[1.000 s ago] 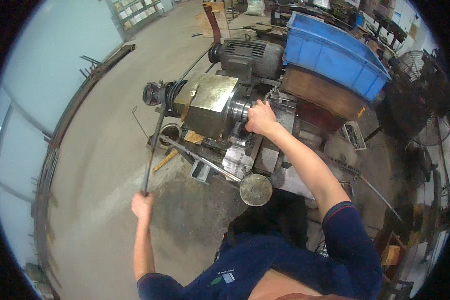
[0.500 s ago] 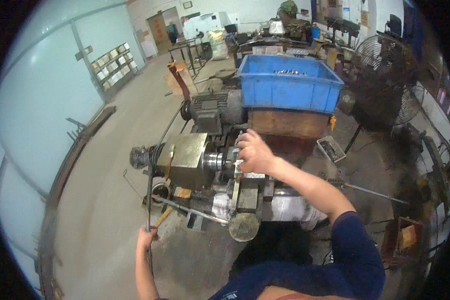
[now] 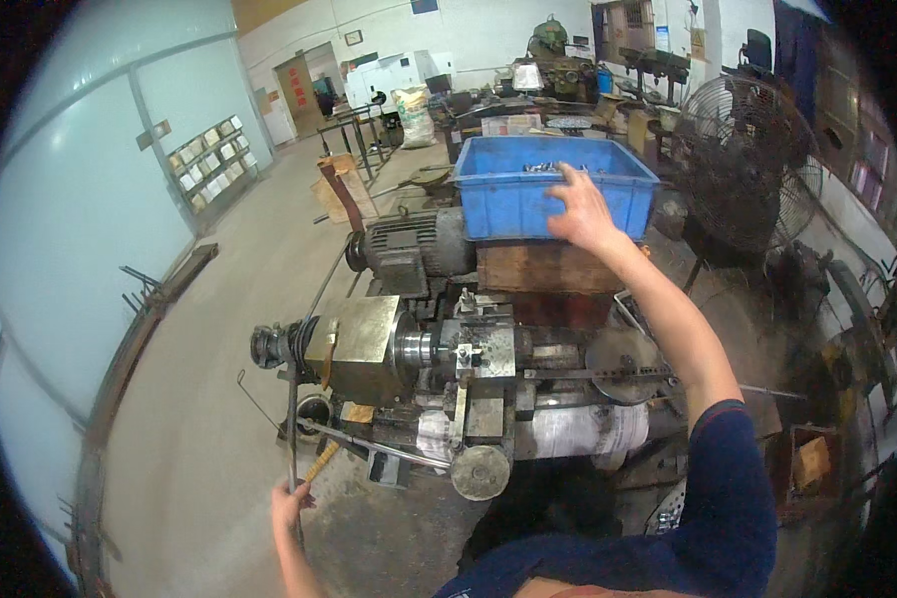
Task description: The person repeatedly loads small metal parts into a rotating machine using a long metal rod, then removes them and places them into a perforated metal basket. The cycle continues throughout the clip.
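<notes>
My left hand is closed round a long dark lever, which runs up beside the lathe's headstock. Close to that hand lies a yellow handle. My right hand is raised in front of the near wall of a blue plastic bin. Its index finger and thumb are apart, and I see nothing between them. Small shiny metal parts show inside the bin, beyond the fingertips. The lathe's bright spindle nose faces the tool slide, which no hand touches.
The bin rests on a wooden box behind the lathe. An electric motor sits left of it. To the right stands a large floor fan. A round handwheel projects at the lathe's front, and a metal bar slants nearby.
My right hand has left the tool slide and moved up and right to the blue bin, its fingers more spread. The left hand still grips the lever. The whole view has shifted slightly.
</notes>
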{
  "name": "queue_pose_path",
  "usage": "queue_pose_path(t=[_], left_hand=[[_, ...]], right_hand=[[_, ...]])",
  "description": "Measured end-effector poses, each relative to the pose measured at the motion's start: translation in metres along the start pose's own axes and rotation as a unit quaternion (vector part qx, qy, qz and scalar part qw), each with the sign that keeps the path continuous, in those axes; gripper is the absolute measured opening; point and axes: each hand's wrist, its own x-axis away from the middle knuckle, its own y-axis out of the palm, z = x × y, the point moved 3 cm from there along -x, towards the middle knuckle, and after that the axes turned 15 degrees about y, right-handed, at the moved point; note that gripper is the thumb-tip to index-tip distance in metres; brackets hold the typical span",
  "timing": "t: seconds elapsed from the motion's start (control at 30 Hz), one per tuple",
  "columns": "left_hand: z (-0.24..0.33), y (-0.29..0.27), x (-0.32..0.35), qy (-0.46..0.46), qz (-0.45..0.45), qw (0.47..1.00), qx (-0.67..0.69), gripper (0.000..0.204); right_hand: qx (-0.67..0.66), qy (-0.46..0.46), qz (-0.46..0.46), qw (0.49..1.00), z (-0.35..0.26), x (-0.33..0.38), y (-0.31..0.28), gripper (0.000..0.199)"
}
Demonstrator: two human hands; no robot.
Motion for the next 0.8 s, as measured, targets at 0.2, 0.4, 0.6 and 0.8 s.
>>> queue_pose_path(t=[0.2,0.4,0.6,0.8], left_hand=[[-0.009,-0.009,0.009,-0.015,0.025,0.999,0.021,0.026],[-0.022,-0.002,-0.01,-0.015,-0.006,0.999,0.041,0.031],[-0.055,-0.021,-0.019,-0.035,0.031,0.999,-0.003,0.041],[-0.118,-0.05,-0.053,-0.143,0.015,0.99,-0.01,0.04]], right_hand=[[-0.055,0.051,-0.054,0.996,0.043,0.129,-0.047,0.03],[-0.067,0.341,-0.088,0.934,0.183,0.329,-0.1,0.027],[-0.025,0.517,-0.081,0.852,0.201,0.45,-0.18,0.038],[0.078,0.637,-0.078,0.763,0.229,0.523,-0.252,0.037]])
